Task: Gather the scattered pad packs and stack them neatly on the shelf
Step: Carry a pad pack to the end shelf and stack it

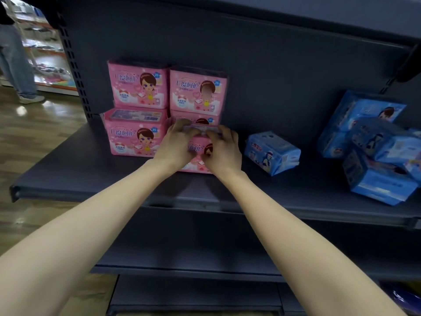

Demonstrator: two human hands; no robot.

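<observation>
Both your hands grip the pink pack (196, 150). Your left hand (176, 142) curls over its top left and your right hand (224, 148) over its top right, fingers hooked on the upper edge. The pack stands on the shelf (91, 179), long axis across it, straight in front of the right column of the pink stack (139, 87) (touching or just clear, I cannot tell). The single blue pack (272, 152) lies just beside your right hand. The blue heap (376, 151) sits well apart, further right.

Bare shelf (227, 179) between pink stack (139, 110) and blue pack (272, 151).
</observation>
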